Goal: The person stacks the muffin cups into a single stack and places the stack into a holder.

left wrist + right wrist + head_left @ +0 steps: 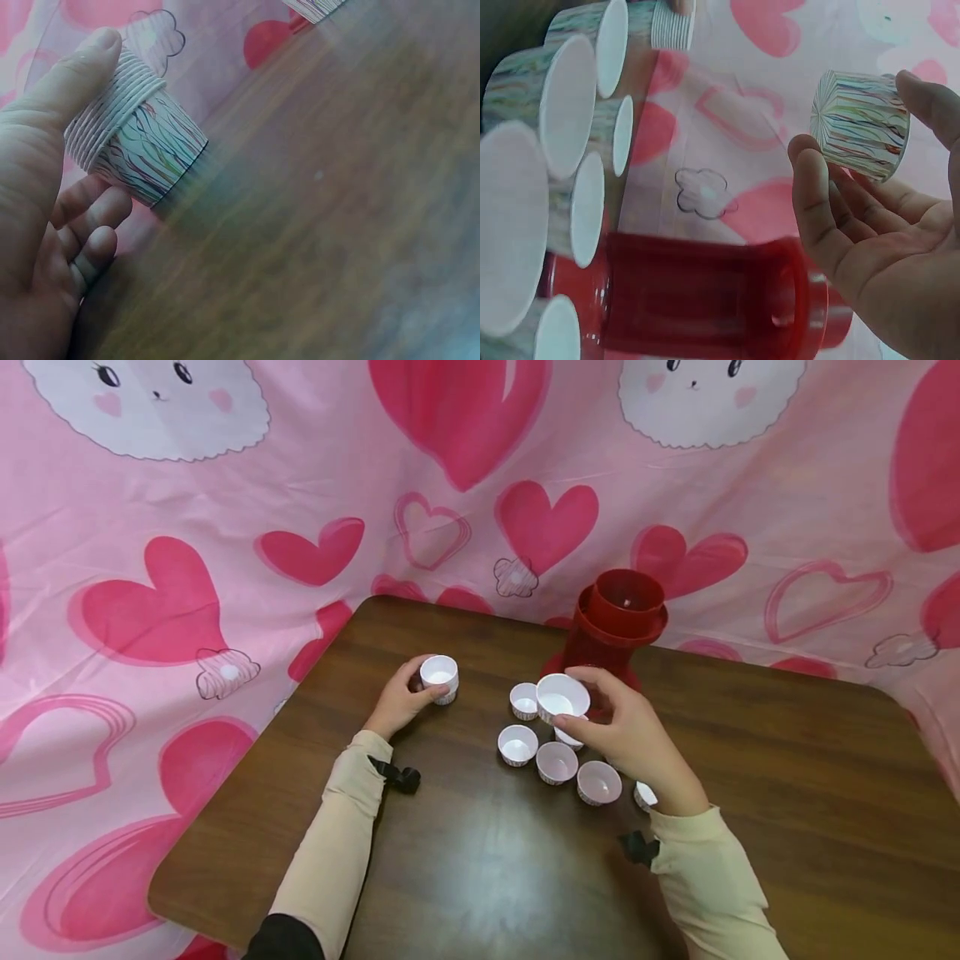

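My left hand (401, 697) grips a nested stack of white paper baking cups (440, 670) on the left side of the table. Several rims show in the left wrist view, above the coloured wavy lines on the bottom cup's wall (154, 142). Over the loose cups, my right hand (630, 727) pinches one paper baking cup (562, 695) between thumb and fingers. In the right wrist view that patterned cup (862, 124) is held up off the table. Below it stand several loose baking cups, among them a near-left one (517, 745) and a front one (599, 783), mouths up.
Behind the right hand stands a red plastic container (611, 627) with a round, stepped top. One baking cup (643, 795) is partly hidden by the right wrist. The brown wooden table (465, 860) meets a pink heart-patterned cloth (300, 460) at its back and left.
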`<move>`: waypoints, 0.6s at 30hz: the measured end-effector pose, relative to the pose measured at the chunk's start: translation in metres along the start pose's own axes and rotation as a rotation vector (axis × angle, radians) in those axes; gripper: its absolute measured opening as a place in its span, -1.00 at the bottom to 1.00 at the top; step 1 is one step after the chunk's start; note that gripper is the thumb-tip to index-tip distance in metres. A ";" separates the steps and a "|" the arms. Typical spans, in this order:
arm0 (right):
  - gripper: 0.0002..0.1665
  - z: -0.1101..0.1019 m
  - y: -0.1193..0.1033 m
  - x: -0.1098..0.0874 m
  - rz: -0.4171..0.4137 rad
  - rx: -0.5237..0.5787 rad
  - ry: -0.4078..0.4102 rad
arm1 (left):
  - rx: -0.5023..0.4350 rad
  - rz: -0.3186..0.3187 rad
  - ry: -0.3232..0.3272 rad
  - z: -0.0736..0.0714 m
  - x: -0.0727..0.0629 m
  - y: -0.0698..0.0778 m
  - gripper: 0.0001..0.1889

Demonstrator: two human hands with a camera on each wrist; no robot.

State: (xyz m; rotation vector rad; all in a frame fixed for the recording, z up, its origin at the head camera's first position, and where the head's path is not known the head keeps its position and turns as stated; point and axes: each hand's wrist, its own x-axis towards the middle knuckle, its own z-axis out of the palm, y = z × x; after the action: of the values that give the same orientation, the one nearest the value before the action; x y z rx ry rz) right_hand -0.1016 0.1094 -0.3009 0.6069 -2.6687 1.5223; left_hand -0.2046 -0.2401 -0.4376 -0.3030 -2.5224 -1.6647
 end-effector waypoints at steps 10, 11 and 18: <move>-0.31 0.015 -0.020 0.026 -0.033 0.041 -0.008 | 0.004 0.004 0.001 0.002 0.000 0.000 -0.34; -0.31 0.016 -0.022 0.029 -0.032 0.050 -0.010 | 0.005 0.008 0.002 0.002 0.001 0.000 -0.34; -0.26 0.027 -0.028 0.049 0.003 0.082 -0.020 | 0.011 -0.004 0.009 0.002 0.000 -0.002 -0.35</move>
State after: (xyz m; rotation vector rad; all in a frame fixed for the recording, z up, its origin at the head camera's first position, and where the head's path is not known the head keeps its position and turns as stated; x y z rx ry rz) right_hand -0.1327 0.0584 -0.2823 0.6255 -2.6332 1.6428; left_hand -0.2047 -0.2391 -0.4404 -0.2890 -2.5268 -1.6489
